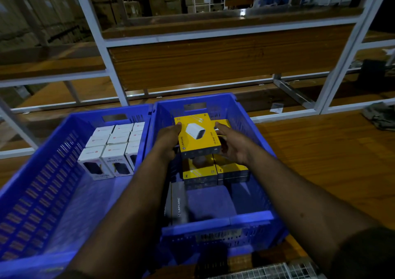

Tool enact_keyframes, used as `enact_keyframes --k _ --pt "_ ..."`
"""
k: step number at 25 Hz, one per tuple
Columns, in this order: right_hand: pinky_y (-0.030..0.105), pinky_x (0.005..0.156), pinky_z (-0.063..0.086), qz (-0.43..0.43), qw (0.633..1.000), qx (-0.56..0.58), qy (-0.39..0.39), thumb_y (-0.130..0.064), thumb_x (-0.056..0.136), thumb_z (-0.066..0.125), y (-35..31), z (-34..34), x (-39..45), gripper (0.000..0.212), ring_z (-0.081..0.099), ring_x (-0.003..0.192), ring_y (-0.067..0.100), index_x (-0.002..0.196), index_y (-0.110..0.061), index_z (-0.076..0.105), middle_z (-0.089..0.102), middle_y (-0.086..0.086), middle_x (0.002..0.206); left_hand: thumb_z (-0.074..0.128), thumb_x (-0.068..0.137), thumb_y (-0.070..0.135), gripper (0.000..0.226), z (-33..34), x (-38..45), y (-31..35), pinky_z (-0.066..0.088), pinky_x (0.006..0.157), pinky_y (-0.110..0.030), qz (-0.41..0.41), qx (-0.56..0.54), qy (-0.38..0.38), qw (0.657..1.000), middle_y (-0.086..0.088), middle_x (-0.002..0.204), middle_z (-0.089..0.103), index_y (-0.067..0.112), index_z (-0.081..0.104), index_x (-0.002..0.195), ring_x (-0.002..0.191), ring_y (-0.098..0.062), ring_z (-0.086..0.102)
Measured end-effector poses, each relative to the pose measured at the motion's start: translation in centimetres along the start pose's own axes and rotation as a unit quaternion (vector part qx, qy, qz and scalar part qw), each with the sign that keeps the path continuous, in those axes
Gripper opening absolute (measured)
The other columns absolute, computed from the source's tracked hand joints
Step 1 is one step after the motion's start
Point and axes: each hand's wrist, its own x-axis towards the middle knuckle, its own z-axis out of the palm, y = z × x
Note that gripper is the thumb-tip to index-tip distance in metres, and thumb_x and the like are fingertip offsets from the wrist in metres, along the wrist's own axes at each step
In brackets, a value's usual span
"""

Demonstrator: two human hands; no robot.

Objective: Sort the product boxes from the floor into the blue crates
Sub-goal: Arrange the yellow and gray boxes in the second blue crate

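Two blue crates stand side by side on the wooden floor. Inside the right crate [252,221] I hold a yellow charger box [197,135] above a stack of other yellow boxes [199,173]. My left hand [167,137] grips its left edge. On the box's right side, my right hand [232,144] touches it with fingers nearly straight. A grey box [178,201] stands on edge against the right crate's left wall. The left crate [36,193] holds several white boxes [111,150] packed in rows at its far end.
A white metal shelf frame [106,50] with wooden boards rises just behind the crates. A crumpled grey cloth [378,116] lies on the floor at the far right, and a scrap of paper [275,107] lies behind the right crate. A wire mesh [267,271] shows at the bottom edge.
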Motion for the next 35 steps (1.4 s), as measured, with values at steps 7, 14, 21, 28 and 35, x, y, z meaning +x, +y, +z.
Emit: enact_keyframes --k 7,14,21,28,35 --pt "0.031 0.062 0.051 -0.056 0.997 -0.034 0.029 0.002 0.086 0.055 -0.1 0.3 -0.6 0.020 0.059 0.071 0.025 0.092 -0.016 0.059 0.063 0.007 0.082 0.032 0.097 0.064 0.057 0.2 -1.0 0.3 0.046 0.074 -0.040 -0.050 -0.024 -0.134 0.989 -0.005 0.083 0.064 0.018 0.066 0.093 0.080 -0.025 0.055" --pt "0.028 0.068 0.050 -0.218 0.970 -0.110 0.012 0.025 0.080 0.046 -0.1 0.4 -0.8 0.050 0.057 0.094 0.019 0.106 -0.015 0.059 0.060 0.006 0.108 0.052 0.099 0.037 0.049 1.1 -1.4 0.1 0.061 0.071 -0.050 -0.156 -0.094 -0.179 0.967 -0.016 0.118 0.061 0.009 0.047 0.138 0.103 -0.032 0.063" --pt "0.032 0.063 0.057 -0.165 0.983 0.058 0.048 -0.002 0.100 0.043 -0.6 0.5 -0.9 0.033 0.065 0.093 0.024 0.124 -0.019 0.059 0.063 0.006 0.115 0.055 0.096 0.005 0.032 0.8 -1.9 1.0 0.060 0.060 -0.035 -0.106 -0.146 -0.141 0.973 -0.019 0.125 0.062 0.002 0.055 0.128 0.090 -0.027 0.065" --pt "0.039 0.075 0.057 -0.109 0.993 0.001 0.042 -0.027 0.097 0.057 -0.3 -0.2 -1.0 0.023 0.070 0.088 0.023 0.114 -0.013 0.064 0.073 0.010 0.103 0.050 0.095 -0.004 0.041 1.2 -2.8 1.1 0.054 0.084 -0.044 -0.051 -0.102 -0.186 0.976 -0.021 0.131 0.060 0.006 0.052 0.135 0.117 -0.039 0.060" --pt "0.027 0.059 0.053 -0.187 0.981 -0.032 0.050 0.015 0.085 0.048 -0.6 -0.3 -1.4 0.038 0.061 0.083 0.018 0.106 -0.015 0.058 0.065 0.001 0.094 0.042 0.089 0.069 0.057 1.2 -1.4 0.3 0.037 0.099 -0.062 -0.108 -0.079 -0.186 0.973 -0.010 0.137 0.053 0.023 0.064 0.115 0.120 -0.037 0.050"
